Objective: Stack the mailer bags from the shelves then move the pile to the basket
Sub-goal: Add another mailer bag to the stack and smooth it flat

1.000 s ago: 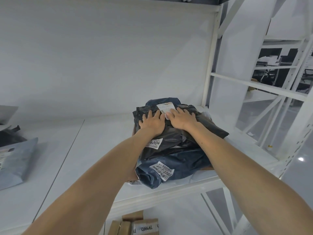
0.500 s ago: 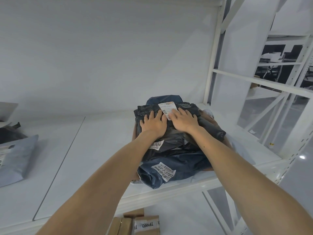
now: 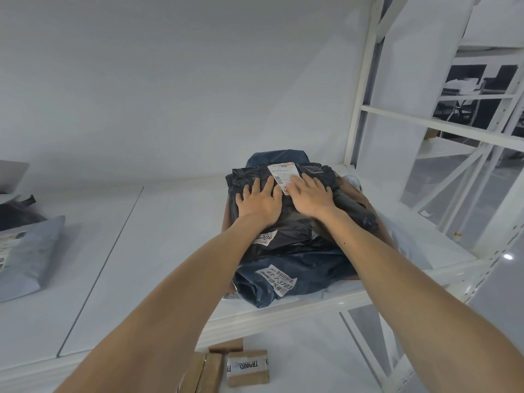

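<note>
A pile of mailer bags (image 3: 297, 251) lies on the white shelf (image 3: 170, 236) near its right end. The top bag is black (image 3: 306, 177) with a white label. Beneath it sit another black bag and a dark blue bag (image 3: 312, 270) with a barcode label. My left hand (image 3: 259, 204) and my right hand (image 3: 310, 197) rest flat on the top black bag, side by side, fingers spread and pointing away from me. Neither hand grips anything. No basket is in view.
A grey mailer bag (image 3: 25, 251) and a black one (image 3: 17, 214) lie at the shelf's left end. The white rack upright (image 3: 360, 109) stands just right of the pile. Cardboard boxes (image 3: 246, 367) sit on the level below.
Both hands stay pressed on the top bag. The pile has flattened slightly and the view has shifted a little.
</note>
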